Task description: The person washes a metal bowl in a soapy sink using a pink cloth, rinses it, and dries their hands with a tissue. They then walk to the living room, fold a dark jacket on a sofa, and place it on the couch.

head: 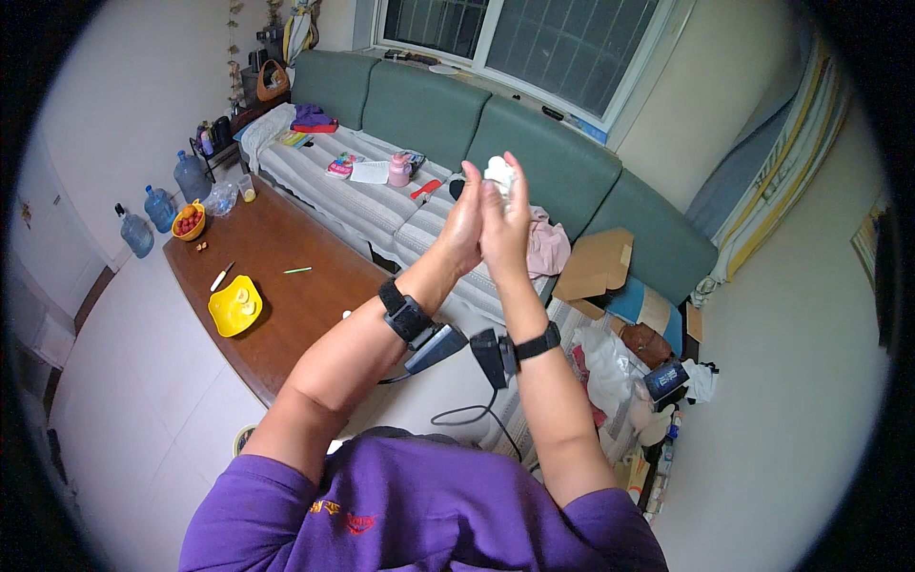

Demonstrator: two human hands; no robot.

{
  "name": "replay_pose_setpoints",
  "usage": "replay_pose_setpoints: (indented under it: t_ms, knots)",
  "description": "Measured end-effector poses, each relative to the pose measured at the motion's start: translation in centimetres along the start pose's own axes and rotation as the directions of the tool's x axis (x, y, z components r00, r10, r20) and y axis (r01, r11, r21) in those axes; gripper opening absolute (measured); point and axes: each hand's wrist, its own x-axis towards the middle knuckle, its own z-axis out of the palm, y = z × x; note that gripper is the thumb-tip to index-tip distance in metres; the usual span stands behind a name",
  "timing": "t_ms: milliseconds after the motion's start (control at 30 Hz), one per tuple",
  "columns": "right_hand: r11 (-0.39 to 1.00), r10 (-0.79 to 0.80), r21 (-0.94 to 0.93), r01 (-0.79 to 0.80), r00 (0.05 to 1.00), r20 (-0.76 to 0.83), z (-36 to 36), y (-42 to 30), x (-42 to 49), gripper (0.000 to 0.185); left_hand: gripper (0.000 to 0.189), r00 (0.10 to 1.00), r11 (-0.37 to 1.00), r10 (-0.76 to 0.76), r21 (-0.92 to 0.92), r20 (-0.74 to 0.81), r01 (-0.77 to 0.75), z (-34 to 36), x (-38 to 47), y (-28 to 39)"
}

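Both hands are raised in front of the sofa, pressed together at the palms. A small white object [498,171], perhaps a crumpled tissue, shows between the thumb and fingers of my right hand [506,232]. Against it lies my left hand [460,225], its fingertips pointing up. Whether the left fingers also grip the white object is hidden. Each wrist wears a black strap with a dark device: the left device [434,352] and the right device [490,357] hang close to each other, with cables running down.
Left lies a brown wooden table [322,236] with a yellow dish [227,314], a knife [221,276], a green pen [297,270] and a fruit basket [189,223]. Water jugs [136,232] stand beyond. The green sofa [422,107] bears a pink bottle [399,170] and an opened cardboard box [597,263].
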Motion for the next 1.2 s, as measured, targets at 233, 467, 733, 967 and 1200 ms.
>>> replay_pose_setpoints:
  t_ms: [233,467,733,967,1200]
  knots:
    - [0.998,0.014,0.06,0.001,0.969,-0.245,-3.7,-1.0,2.6,0.029,0.064,0.995,0.951,0.075,0.296,0.072,-0.093,-2.2,1.9,-1.8]
    - [0.764,-0.466,-0.28,0.581,0.797,0.383,-1.9,-2.9,-2.0,0.032,0.063,0.799,0.179,0.602,0.978,-0.021,-0.109,-3.3,4.8,-5.5]
    - [0.924,-0.139,-0.323,0.203,0.968,0.208,-3.8,-2.1,2.3,0.028,0.059,0.912,-0.543,0.284,0.834,0.297,-0.103,-0.4,1.0,-0.8]
    - [0.75,-0.313,-0.326,0.576,0.743,0.591,-6.3,-3.5,2.4,0.029,0.036,0.705,-0.337,0.081,0.685,0.705,-0.646,-0.7,-1.1,-1.2]
    - [0.971,0.235,-0.182,-0.158,0.792,0.564,-7.6,-2.6,-0.6,0.035,0.014,0.548,-0.252,-0.402,0.487,0.733,-0.836,-0.3,-1.6,-1.4]
